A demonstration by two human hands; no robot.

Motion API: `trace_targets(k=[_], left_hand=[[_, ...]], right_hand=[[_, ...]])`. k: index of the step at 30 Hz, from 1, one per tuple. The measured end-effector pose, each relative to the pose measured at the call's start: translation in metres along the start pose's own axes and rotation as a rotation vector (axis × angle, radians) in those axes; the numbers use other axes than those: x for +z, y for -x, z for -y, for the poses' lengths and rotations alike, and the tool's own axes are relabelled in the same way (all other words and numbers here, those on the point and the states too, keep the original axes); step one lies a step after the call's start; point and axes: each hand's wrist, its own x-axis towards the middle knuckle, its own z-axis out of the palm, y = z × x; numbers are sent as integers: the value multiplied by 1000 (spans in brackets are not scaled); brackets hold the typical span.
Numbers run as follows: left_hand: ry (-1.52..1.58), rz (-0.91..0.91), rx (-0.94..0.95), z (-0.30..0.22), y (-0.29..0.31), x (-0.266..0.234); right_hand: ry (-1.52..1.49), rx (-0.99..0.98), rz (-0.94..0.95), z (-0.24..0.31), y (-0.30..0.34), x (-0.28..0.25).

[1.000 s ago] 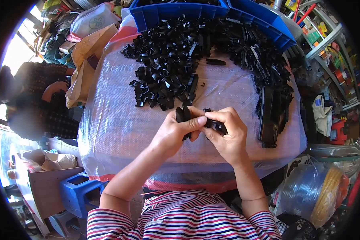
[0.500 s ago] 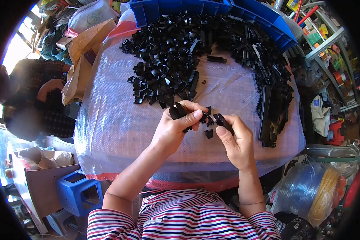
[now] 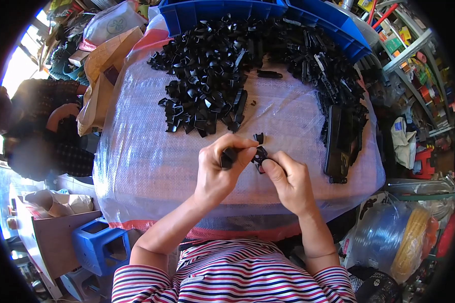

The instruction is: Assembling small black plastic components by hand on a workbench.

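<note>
My left hand (image 3: 221, 164) is closed around a black plastic piece (image 3: 228, 158), its thumb and forefinger pinched near my right hand. Between the two hands sits a small black plastic part (image 3: 260, 153), which my right hand (image 3: 289, 182) grips with thumb and fingers. Its exact shape is partly hidden by the fingertips. Just beyond the fingers a loose small black piece (image 3: 259, 137) lies on the woven plastic sheet (image 3: 151, 171). Farther off is a large heap of curved black plastic pieces (image 3: 202, 96).
Long black strips (image 3: 316, 65) are piled at the far right, with a larger black panel (image 3: 337, 146) nearer. Blue bins (image 3: 222, 11) line the far edge. Another person (image 3: 48, 126) is at the left. A blue stool (image 3: 98, 245) and wrapped coils (image 3: 389, 242) flank the table.
My hands have come together, the right one moving left to meet the left. My left hand has turned, its fingers now pinching near the part in my right hand.
</note>
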Motion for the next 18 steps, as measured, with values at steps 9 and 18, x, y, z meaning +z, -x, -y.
trace_targets(k=[9, 18], left_hand=[[778, -119, -309, 4, -5, -12], [859, -75, -437, 1, -123, -62]], right_hand=[[359, -270, 175, 16, -69, 6], [918, -296, -25, -85, -180, -24]])
